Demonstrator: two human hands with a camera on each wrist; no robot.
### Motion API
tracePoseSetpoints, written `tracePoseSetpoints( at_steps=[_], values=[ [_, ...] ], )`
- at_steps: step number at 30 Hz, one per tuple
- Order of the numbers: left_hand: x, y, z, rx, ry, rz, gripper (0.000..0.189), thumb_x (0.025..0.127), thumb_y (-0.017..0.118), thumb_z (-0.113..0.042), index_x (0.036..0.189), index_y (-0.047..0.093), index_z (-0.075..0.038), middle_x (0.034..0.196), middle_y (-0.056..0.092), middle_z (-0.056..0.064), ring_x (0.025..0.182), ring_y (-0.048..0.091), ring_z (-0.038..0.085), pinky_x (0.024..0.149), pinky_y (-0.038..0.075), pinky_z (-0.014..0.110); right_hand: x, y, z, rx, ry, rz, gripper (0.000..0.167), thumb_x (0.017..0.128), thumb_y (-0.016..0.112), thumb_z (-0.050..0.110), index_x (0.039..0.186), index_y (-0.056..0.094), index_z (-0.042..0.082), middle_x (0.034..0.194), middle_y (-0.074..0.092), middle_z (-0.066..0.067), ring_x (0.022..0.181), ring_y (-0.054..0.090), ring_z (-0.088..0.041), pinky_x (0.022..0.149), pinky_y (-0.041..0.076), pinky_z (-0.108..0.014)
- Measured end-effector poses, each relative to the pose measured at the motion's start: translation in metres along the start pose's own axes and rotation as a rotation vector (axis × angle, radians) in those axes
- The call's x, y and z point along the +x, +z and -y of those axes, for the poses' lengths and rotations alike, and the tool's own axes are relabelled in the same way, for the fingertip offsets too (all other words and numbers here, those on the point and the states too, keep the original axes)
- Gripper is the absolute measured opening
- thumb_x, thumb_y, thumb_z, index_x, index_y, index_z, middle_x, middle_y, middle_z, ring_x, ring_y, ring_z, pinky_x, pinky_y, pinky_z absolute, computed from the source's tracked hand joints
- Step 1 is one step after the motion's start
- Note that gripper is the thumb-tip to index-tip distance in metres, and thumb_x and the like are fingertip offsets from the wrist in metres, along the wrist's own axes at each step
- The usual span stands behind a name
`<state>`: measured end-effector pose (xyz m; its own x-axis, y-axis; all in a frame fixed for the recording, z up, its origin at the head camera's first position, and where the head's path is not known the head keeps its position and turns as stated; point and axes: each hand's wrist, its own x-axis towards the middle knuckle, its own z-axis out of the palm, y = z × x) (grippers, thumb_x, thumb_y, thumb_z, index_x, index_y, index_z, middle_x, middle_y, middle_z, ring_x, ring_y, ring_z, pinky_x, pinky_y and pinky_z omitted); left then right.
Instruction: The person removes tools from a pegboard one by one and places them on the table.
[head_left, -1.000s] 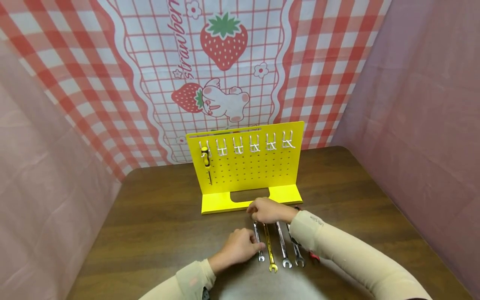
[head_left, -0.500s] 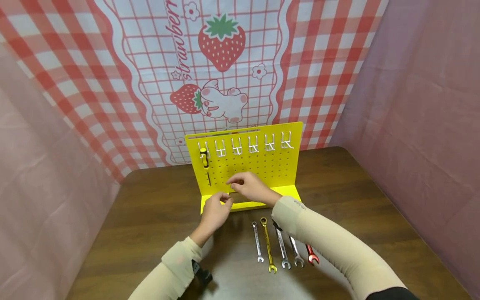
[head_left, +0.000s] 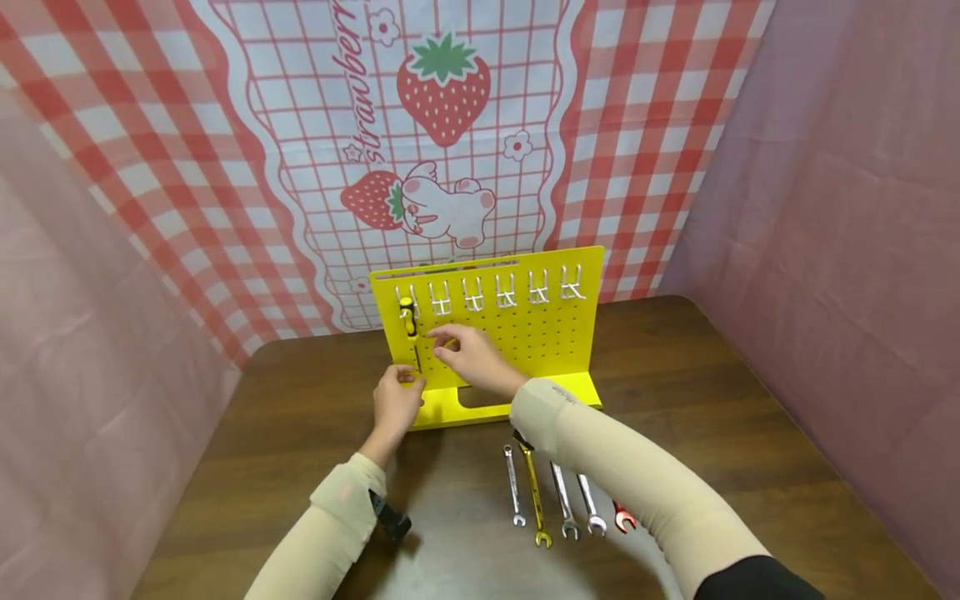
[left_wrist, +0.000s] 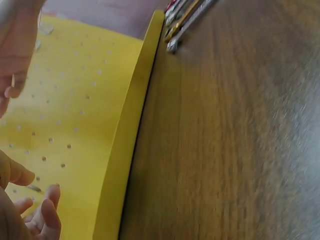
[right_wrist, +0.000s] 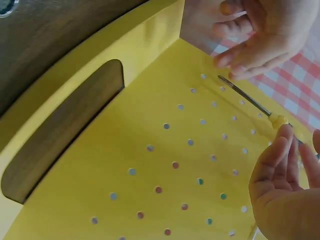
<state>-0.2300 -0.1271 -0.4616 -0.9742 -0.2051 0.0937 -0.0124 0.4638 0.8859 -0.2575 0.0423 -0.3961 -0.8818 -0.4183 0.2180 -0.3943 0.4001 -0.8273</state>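
A screwdriver [head_left: 409, 317] with a yellow and black handle hangs tip down from the leftmost white hook of the yellow pegboard [head_left: 517, 333]. My right hand [head_left: 474, 358] is just right of its handle, thumb and fingers apart. In the right wrist view those fingers overlap the handle; contact cannot be told. My left hand [head_left: 396, 404] hovers below, near the shaft tip, its fingers loosely bent around nothing. From the right wrist, the shaft [right_wrist: 245, 95] shows between both hands.
Several wrenches lie side by side on the wooden table [head_left: 300, 433] before the board: a small silver wrench [head_left: 513, 487], a gold wrench [head_left: 536, 500], other silver ones and a red wrench [head_left: 624, 518]. My right forearm hangs over some. White hooks [head_left: 506, 292] line the board's top.
Both hands have left the wrenches and moved up and left to the screwdriver on the pegboard. The wrenches and the hanging screwdriver stay in place.
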Motion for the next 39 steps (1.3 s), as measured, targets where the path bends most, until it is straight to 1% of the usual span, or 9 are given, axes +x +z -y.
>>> tracePoseSetpoints(
  at_steps=[6,12,18,22,29,32,35,36,39],
  values=[
    [0.011,0.001,0.012,-0.092,-0.040,0.034,0.026,0.096,0.068,-0.014,0.115,0.066,0.004,0.111,0.068,0.023,0.068,0.072,0.030,0.055,0.055,0.029,0.012,0.006,0.002,-0.011,-0.005,0.042,0.068,0.098,0.061,0.006,0.158,0.035,0.024,0.136,0.057,-0.012,0.109,0.063,-0.021,0.082,0.056,-0.029],
    [0.019,0.002,0.015,-0.158,-0.040,0.064,0.026,0.098,0.067,-0.013,0.116,0.068,0.005,0.110,0.069,0.023,0.072,0.073,0.034,0.052,0.052,0.025,0.017,0.006,0.011,-0.093,-0.074,0.078,0.082,0.096,0.060,0.001,0.162,0.019,0.027,0.146,0.050,-0.013,0.117,0.061,-0.022,0.089,0.053,-0.028],
    [0.020,0.003,0.016,-0.172,0.000,0.079,0.022,0.098,0.067,-0.012,0.112,0.070,0.005,0.105,0.069,0.020,0.070,0.072,0.029,0.053,0.052,0.027,0.022,0.005,0.014,-0.132,-0.080,0.081,0.092,0.094,0.060,-0.001,0.162,0.009,0.033,0.147,0.049,-0.016,0.117,0.061,-0.026,0.085,0.054,-0.026],
    [0.020,0.002,0.016,-0.166,0.023,0.075,0.021,0.097,0.068,-0.013,0.111,0.071,0.003,0.101,0.069,0.018,0.068,0.071,0.026,0.054,0.053,0.029,0.025,0.003,0.018,-0.139,-0.082,0.069,0.092,0.093,0.060,-0.002,0.163,0.011,0.032,0.144,0.052,-0.017,0.117,0.062,-0.028,0.080,0.055,-0.026],
    [0.016,0.000,0.016,-0.155,0.072,0.099,0.022,0.098,0.066,-0.011,0.112,0.072,0.005,0.095,0.069,0.017,0.066,0.071,0.027,0.054,0.053,0.029,0.028,0.005,0.019,-0.104,-0.079,0.070,0.088,0.093,0.057,-0.004,0.162,0.017,0.033,0.138,0.057,-0.017,0.112,0.064,-0.024,0.059,0.054,-0.025],
    [0.012,0.000,0.014,-0.160,0.088,0.104,0.023,0.099,0.065,-0.012,0.110,0.072,0.006,0.094,0.070,0.017,0.068,0.071,0.030,0.053,0.052,0.027,0.029,0.007,0.018,-0.088,-0.080,0.051,0.084,0.094,0.055,-0.004,0.161,0.020,0.032,0.135,0.058,-0.016,0.091,0.067,-0.025,0.051,0.048,-0.024],
    [0.007,0.001,0.014,-0.174,0.102,0.097,0.023,0.099,0.065,-0.013,0.108,0.072,0.006,0.094,0.071,0.018,0.069,0.071,0.033,0.053,0.052,0.026,0.030,0.009,0.020,-0.080,-0.081,0.023,0.078,0.096,0.056,-0.003,0.160,0.026,0.030,0.131,0.060,-0.015,0.085,0.067,-0.025,0.047,0.044,-0.024],
    [0.005,0.002,0.014,-0.182,0.107,0.090,0.022,0.099,0.065,-0.013,0.107,0.072,0.006,0.094,0.071,0.019,0.069,0.071,0.034,0.053,0.052,0.025,0.030,0.009,0.021,-0.079,-0.080,0.013,0.075,0.097,0.057,-0.002,0.159,0.029,0.029,0.129,0.061,-0.014,0.084,0.068,-0.025,0.047,0.044,-0.024],
    [-0.001,0.004,0.016,-0.207,0.132,0.058,0.020,0.099,0.066,-0.013,0.104,0.072,0.005,0.092,0.071,0.018,0.067,0.070,0.033,0.053,0.052,0.024,0.030,0.011,0.024,-0.070,-0.082,-0.015,0.068,0.098,0.060,0.001,0.157,0.034,0.025,0.125,0.063,-0.013,0.097,0.069,-0.021,0.050,0.048,-0.024]
  ],
)
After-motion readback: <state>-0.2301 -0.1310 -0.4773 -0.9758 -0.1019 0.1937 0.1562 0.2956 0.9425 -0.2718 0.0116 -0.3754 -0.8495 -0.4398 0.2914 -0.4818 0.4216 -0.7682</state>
